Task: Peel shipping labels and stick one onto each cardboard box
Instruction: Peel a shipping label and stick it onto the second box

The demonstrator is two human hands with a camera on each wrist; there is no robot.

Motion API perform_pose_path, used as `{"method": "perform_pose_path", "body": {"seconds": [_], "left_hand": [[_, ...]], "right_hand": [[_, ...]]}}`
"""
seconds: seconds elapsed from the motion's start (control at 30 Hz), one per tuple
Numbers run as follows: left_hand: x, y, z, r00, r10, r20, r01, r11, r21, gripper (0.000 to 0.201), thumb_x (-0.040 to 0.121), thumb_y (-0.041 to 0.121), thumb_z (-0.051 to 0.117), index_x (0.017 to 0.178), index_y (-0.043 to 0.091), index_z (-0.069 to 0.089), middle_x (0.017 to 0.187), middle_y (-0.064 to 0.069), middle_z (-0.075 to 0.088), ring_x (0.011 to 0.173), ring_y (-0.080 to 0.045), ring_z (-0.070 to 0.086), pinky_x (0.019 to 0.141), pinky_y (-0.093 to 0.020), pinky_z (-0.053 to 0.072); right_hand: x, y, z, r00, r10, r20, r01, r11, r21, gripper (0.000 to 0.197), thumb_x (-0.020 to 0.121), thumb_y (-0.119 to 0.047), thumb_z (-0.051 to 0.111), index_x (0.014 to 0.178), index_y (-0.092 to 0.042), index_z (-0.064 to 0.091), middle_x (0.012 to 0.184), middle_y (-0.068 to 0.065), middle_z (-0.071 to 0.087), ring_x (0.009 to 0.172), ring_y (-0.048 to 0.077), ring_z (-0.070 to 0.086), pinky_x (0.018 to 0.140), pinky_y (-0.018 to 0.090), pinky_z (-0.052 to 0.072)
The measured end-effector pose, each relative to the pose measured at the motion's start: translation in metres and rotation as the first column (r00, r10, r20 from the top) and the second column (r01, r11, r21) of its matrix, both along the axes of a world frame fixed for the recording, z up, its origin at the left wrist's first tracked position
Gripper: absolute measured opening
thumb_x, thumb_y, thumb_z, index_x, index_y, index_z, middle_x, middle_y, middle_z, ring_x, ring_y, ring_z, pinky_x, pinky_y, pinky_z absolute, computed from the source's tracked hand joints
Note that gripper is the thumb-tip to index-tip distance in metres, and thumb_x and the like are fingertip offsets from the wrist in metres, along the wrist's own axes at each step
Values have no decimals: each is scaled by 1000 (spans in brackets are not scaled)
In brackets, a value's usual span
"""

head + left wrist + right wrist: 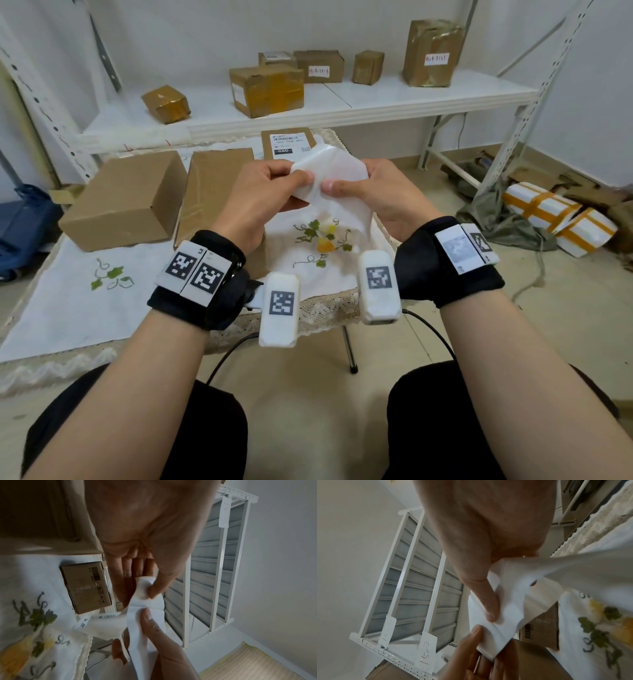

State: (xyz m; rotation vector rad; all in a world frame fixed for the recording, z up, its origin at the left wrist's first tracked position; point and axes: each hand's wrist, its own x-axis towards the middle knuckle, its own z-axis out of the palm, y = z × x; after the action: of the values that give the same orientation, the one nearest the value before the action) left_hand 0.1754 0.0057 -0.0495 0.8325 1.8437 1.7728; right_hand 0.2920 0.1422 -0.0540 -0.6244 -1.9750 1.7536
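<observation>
I hold a white label sheet (330,168) with both hands above the middle of the table. My left hand (301,181) pinches its left edge, thumb on top. My right hand (334,188) pinches it close beside, thumb on the near face. In the left wrist view the label sheet (145,616) curls between my left hand (139,595) and the right thumb (149,619). In the right wrist view my right hand (493,616) pinches the sheet (510,601). A plain cardboard box (126,202) and a taped box (212,185) stand to the left. A small box with a printed label (287,144) lies behind my hands.
An embroidered white cloth (85,308) covers the table. Behind it a white shelf (376,99) carries several taped cardboard boxes (267,90), some with labels. White parcels with orange tape (561,219) lie on the floor at the right. A blue crate (20,222) sits at the left.
</observation>
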Motion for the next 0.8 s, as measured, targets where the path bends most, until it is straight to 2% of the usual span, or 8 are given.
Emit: {"method": "perform_pose_path", "body": {"seconds": [0.13, 0.37, 0.53, 0.6, 0.67, 0.73, 0.8], "left_hand": [[-1, -3, 3, 1000, -21, -12, 21, 1000, -23, 15, 93, 11, 71, 101, -1, 75, 108, -10, 76, 97, -22, 76, 83, -30, 63], [3, -4, 5, 998, -53, -39, 51, 998, -46, 9, 94, 11, 70, 96, 4, 74, 108, -13, 76, 100, -24, 74, 84, -29, 62], [7, -3, 2, 981, -82, -178, 77, 996, -34, 7, 93, 8, 69, 96, 9, 76, 95, -4, 76, 90, -18, 75, 84, -30, 62], [6, -3, 3, 976, -82, -201, 77, 996, -34, 9, 94, 9, 69, 98, 7, 76, 95, -6, 76, 90, -19, 75, 85, -29, 62], [5, -3, 3, 977, -86, -196, 82, 996, -30, 9, 94, 9, 68, 98, 6, 76, 97, -8, 76, 93, -21, 75, 85, -29, 62], [3, -4, 3, 976, -103, -190, 99, 995, -33, 9, 95, 8, 68, 98, 7, 76, 98, -9, 76, 93, -20, 74, 86, -29, 61], [3, -5, 2, 969, -126, -211, 116, 991, -61, 8, 96, 9, 67, 97, 9, 75, 99, -10, 76, 93, -21, 73, 88, -30, 61]], "right_hand": [[3, 1, 3, 999, 22, 37, -23, 999, 30, 12, 87, -7, 78, 96, -15, 75, 95, 5, 80, 84, 18, 76, 82, 33, 62], [10, 3, 1, 997, -8, 76, 5, 999, 45, 16, 87, -7, 78, 102, -11, 75, 102, 10, 79, 96, 28, 76, 87, 40, 62], [13, 4, -2, 996, -15, 85, 7, 996, 91, 24, 86, -15, 79, 108, -7, 76, 104, 12, 79, 100, 30, 75, 90, 43, 59], [14, 5, -3, 998, -6, 56, 1, 997, 80, 29, 84, -19, 83, 109, -5, 76, 103, 12, 79, 98, 30, 76, 87, 42, 60], [16, 6, -3, 999, 0, 32, -3, 995, 96, 31, 84, -20, 83, 109, -3, 75, 103, 13, 79, 91, 27, 76, 80, 38, 62], [17, 6, -2, 1000, 0, 27, -3, 993, 118, 29, 85, -18, 83, 110, -4, 75, 102, 13, 79, 86, 23, 75, 73, 33, 60], [18, 6, -2, 1000, -2, 28, -1, 991, 130, 27, 85, -14, 82, 110, -5, 75, 103, 13, 78, 85, 22, 74, 73, 32, 60]]}}
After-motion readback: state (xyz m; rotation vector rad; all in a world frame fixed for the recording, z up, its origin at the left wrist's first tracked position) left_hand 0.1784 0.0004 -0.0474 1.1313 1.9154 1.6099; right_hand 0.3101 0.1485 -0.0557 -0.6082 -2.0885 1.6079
